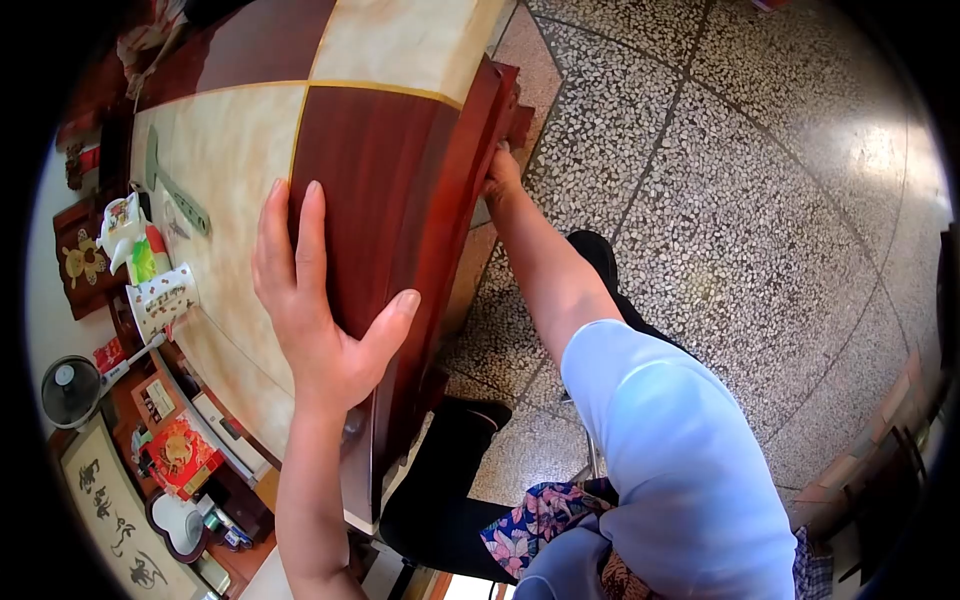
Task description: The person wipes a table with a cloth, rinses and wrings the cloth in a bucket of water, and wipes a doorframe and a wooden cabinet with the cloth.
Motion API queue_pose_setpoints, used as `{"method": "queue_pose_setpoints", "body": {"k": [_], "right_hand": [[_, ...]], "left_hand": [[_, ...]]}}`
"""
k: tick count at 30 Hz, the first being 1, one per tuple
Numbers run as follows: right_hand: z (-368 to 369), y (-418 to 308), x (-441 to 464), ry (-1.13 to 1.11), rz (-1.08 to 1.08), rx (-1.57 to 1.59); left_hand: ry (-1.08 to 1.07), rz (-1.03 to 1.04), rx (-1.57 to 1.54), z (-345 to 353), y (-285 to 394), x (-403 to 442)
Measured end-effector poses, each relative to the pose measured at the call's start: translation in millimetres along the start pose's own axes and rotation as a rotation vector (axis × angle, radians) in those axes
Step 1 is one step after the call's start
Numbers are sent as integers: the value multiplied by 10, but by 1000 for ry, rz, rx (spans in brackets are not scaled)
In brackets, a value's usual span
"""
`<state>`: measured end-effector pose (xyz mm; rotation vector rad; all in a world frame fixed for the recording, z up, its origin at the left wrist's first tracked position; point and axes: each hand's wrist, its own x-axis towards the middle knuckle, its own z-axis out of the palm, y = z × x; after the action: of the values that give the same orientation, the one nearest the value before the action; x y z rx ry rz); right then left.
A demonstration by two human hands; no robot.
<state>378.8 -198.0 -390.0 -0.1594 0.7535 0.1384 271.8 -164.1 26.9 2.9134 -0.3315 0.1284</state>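
Table (385,190) with checkered top, left of scene

Red-brown and cream panels, gold seams. Left hand (330,320): open over the top, fingers extended, grasping nothing. Right hand (500,175): at the right edge, partly hidden; grip cannot be told. Green tool (190,210): farther left. Speckled floor (720,220): right.

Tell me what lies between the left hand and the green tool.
In the head view, only bare cream tabletop lies between the left hand and the green tool.
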Motion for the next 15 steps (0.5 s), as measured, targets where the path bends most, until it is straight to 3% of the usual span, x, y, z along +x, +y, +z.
{"method": "queue_pose_setpoints", "body": {"k": [3,4,6,9,15], "right_hand": [[-138,-94,87,211,-20,-13],[-148,-174,10,290,-134,-195],[-442,-182,268,300,-62,-371],[-426,-144,334,49,48,91],[-218,-627,-270,-130,104,-145]], "left_hand": [[-9,-8,-8,-3,-5,-14],[-7,-7,-12,-9,-5,-8],[-4,-3,-6,-14,-3,-1],[10,-7,3,-24,1,-21],[38,17,17,-16,4,-52]]}}
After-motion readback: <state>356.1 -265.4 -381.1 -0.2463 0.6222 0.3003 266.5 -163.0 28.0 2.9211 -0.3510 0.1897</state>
